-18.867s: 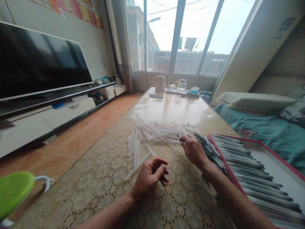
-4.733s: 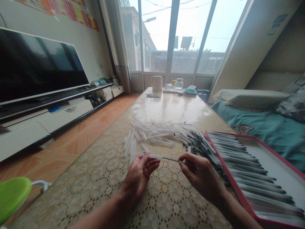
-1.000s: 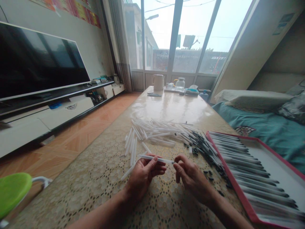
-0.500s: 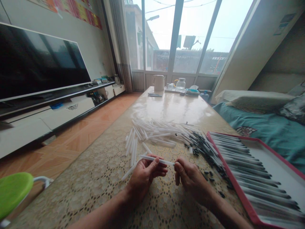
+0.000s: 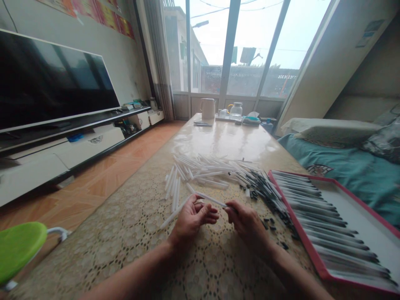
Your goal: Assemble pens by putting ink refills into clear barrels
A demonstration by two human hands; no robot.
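My right hand (image 5: 245, 218) is closed on one end of a white pen barrel (image 5: 212, 200), pinching it between thumb and fingers. The barrel slants up to the left, and its far end lies at the index finger of my left hand (image 5: 190, 218). That left hand is loosely curled with thumb and fingers apart; whether it touches the barrel is hard to make out. Beyond my hands lies a loose pile of white pen barrels (image 5: 203, 168). Thin black refills (image 5: 265, 187) are heaped to the right, with small black caps (image 5: 270, 225) scattered near my right hand.
A red-edged box (image 5: 359, 196) at the right holds a row of pens with black ends (image 5: 331, 225). At the table's far end stand a beige kettle (image 5: 208, 109), a glass pitcher (image 5: 236, 110) and a tissue pack (image 5: 251, 119). A green stool (image 5: 23, 248) is at the left.
My left thumb has lifted off the barrel and its fingers have loosened. The barrel has moved slightly up and away, with my right hand still gripping its right end.
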